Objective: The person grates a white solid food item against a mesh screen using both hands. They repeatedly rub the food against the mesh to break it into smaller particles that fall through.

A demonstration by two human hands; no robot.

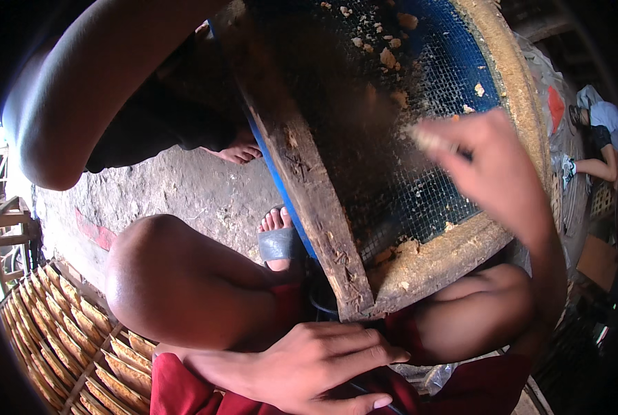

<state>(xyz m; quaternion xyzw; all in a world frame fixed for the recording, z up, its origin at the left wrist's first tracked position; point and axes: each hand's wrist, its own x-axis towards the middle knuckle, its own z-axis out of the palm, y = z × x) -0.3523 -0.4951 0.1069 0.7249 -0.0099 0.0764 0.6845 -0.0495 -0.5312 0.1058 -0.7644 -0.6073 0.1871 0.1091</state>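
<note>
A wood-framed mesh sieve (319,187) lies before me over a blue container (283,192), with pale crumbs (388,58) scattered on its wire mesh (428,192). My right hand (485,161), blurred, is over the right part of the mesh, fingers bent; pale bits show at its fingertips, but whether it grips them is unclear. Crumb residue coats the sieve's curved rim (444,249). My left hand (319,368) rests on my lap against red cloth (184,389), fingers spread and holding nothing, just below the sieve's near corner.
Another person's bent limb (91,88) and bare foot (236,150) are beyond the sieve at left. Racks of flat pale-brown pieces (70,332) stand at lower left. A further person (602,135) is at far right, near plastic sheeting (537,62) and a cardboard piece (598,262).
</note>
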